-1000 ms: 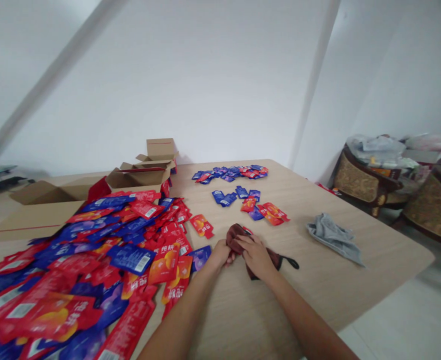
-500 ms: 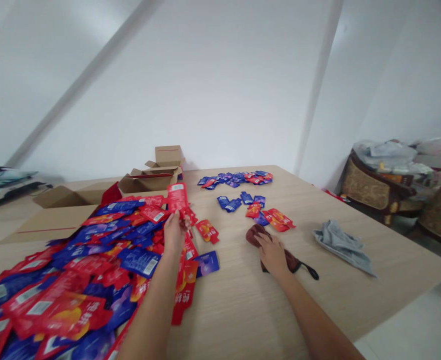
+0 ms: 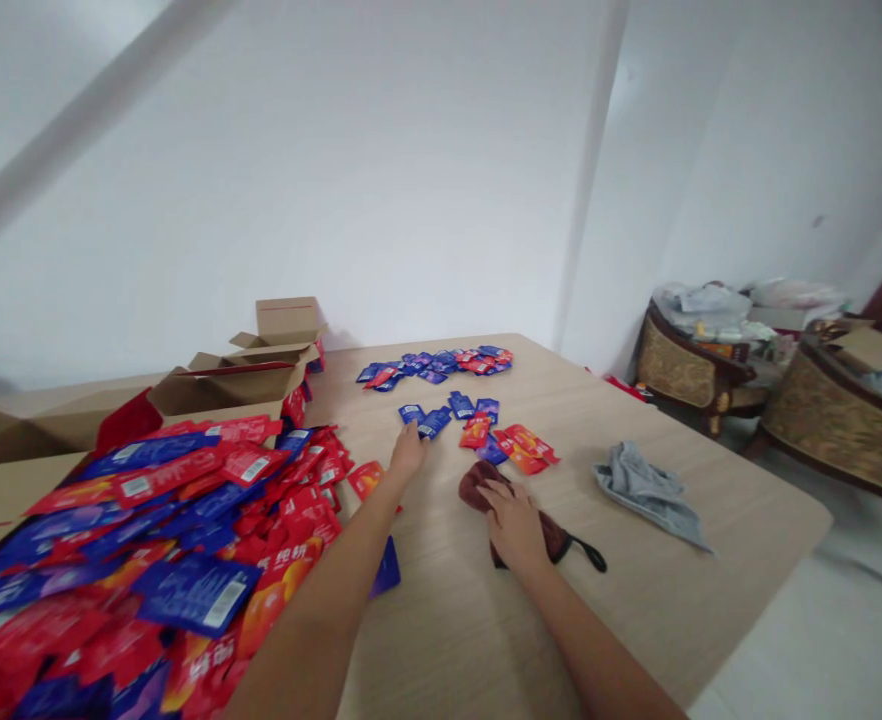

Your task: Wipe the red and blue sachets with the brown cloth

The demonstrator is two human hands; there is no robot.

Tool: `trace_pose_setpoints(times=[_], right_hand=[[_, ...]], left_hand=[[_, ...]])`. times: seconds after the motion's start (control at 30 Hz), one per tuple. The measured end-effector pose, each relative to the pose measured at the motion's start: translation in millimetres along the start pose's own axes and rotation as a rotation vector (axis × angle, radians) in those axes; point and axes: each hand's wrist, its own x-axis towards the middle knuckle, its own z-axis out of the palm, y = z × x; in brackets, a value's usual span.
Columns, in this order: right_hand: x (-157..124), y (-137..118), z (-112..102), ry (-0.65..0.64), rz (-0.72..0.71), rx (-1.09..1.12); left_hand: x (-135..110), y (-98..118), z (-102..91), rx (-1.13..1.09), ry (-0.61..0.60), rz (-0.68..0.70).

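My left hand reaches forward over the wooden table, its fingertips at a small group of blue packets. The fingers are together and seen from behind, so any grip is hidden. A single red packet lies just left of that wrist. My right hand rests flat on a dark red-brown cloth with a black strap, fingers stretched out. Mixed red and blue packets lie just beyond the cloth.
A big heap of red and blue packets covers the table's left side. Open cardboard boxes stand behind it. A row of packets lies at the far edge, a grey cloth to the right. Armchairs stand off the table's right side.
My left hand left the cloth, lifted a red packet from the heap, then moved right and forward to the blue packets; the red packet no longer shows in it. The right hand stayed on the cloth.
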Motion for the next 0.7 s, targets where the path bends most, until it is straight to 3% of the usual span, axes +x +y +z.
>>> trace_pose_setpoints(times=[0.13,0.27,0.5,0.6,0.7], right_hand=[[2.7,1.7,0.7,0.012,-0.001,0.022],[4.0,6.2,6.0,0.051,0.013,0.053],[3.4,11.7,8.2,0.150,0.005,0.088],[-5.1,-1.2,1.4,0.156,-0.055,0.126],[-21.1,-24.1,-5.3,0.073,-0.187,0.164]], left_hand=[[13.6,2.1,27.1,0.448,-0.176,0.110],[-8.0,2.9,42.3,0.599,-0.192,0.218],[-111.5,9.4,24.5,0.518,-0.245,0.389],[-160.7,12.6,11.2,0.463,-0.296,0.461],[-197.5,14.6,-2.4,0.413,-0.326,0.518]])
